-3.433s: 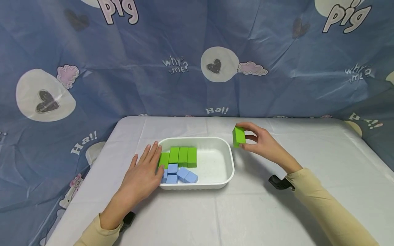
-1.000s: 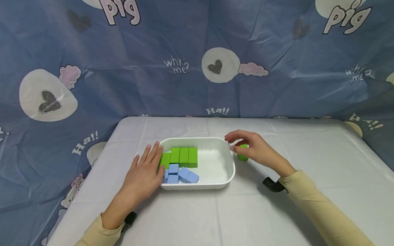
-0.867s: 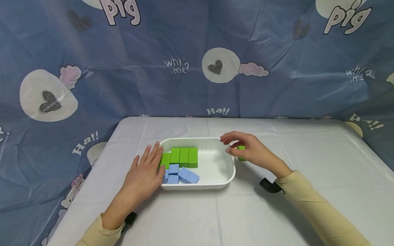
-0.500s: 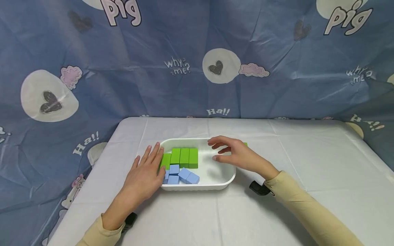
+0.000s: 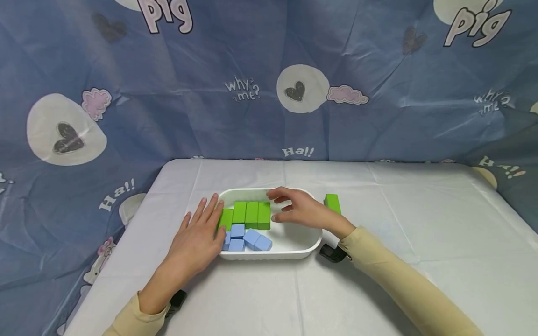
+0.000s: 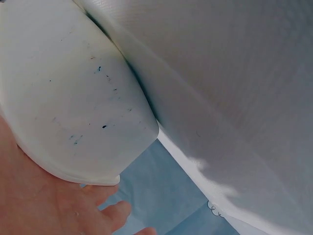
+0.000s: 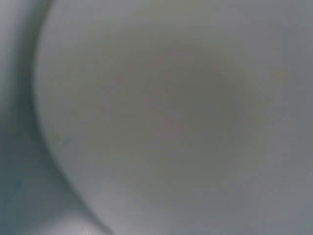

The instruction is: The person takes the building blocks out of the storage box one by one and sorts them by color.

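A white tray (image 5: pixel 269 255) stands on the table with green blocks (image 5: pixel 252 215) along its back left part. In front of them lie several smaller blue blocks (image 5: pixel 252 238). My left hand (image 5: pixel 193 247) rests on the tray's left end with straight fingers, partly covering the leftmost blocks. In the left wrist view that hand (image 6: pixel 44 196) lies along the rim of the tray's outer wall (image 6: pixel 73 98). Over the tray's right half, my right hand (image 5: pixel 304 210) holds nothing; its curved, parted fingers are close to the rightmost green block. The tray (image 7: pixel 161 122) blurs and fills the right wrist view.
One green block (image 5: pixel 332 203) stands on the white tablecloth (image 5: pixel 420 205) just right of the tray, partly behind my right wrist. A blue printed cloth (image 5: pixel 235 126) hangs behind the table.
My right hand has set a green block down right of the tray, let go, and moved left over the tray towards the green blocks. The left hand has kept its place.
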Available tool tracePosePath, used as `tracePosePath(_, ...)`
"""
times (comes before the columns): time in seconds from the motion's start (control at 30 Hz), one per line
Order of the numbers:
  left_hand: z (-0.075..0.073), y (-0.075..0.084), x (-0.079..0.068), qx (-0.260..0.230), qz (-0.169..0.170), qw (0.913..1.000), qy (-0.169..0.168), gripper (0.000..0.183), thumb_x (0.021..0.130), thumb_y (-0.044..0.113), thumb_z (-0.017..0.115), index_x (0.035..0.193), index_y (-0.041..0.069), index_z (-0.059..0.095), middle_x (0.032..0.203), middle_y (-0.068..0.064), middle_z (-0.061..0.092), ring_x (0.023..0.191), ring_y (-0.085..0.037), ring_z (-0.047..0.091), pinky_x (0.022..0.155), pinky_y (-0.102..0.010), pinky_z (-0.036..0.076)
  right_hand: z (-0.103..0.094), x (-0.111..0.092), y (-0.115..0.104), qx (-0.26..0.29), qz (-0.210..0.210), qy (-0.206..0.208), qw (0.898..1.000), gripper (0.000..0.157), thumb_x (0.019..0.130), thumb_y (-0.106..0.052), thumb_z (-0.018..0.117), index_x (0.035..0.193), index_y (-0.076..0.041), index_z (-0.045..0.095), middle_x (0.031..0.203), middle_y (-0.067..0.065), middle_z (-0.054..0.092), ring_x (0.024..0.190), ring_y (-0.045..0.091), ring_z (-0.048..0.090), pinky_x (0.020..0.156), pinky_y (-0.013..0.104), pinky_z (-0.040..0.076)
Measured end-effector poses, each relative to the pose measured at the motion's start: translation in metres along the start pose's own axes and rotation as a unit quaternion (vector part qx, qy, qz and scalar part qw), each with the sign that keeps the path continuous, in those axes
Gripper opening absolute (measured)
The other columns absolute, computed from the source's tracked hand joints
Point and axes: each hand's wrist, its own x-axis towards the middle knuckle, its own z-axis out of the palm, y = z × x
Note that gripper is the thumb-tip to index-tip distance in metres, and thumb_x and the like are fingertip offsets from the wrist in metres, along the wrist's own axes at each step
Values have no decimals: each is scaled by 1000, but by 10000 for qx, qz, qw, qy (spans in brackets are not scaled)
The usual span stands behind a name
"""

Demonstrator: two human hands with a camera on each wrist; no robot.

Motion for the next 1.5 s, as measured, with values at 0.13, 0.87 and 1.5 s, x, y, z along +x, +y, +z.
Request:
tracePosePath(0.13,0,1,0,-4,11,10000,-14,61,102,30,41,156,6,25,164,-9,12,150,-30,6,113,-62,12,2,9,4,-206,-26,-138,9997,58,83,-9,77,135,3,53,134,16,57,121,32,55,93,33,51)
tracePosePath(0.87,-2,-2,1,27,7,10000,18,60,102,30,41,156,5,27,164,-10,11,150,-31,6,113,-62,14,11,20,1,-540,362,-762,9950,69,77,-11,83,137,0,51,131,9,57,113,24,57,95,31,48)
tracePosePath(1.5,0,-1,1,-49,0,10000,-13,60,102,30,40,156,6,27,164,-9,11,150,-30,6,113,-62,14,12,14,5,183,296,-591,9976,66,78,-9,82,136,-3,52,135,10,54,110,27,60,90,31,52)
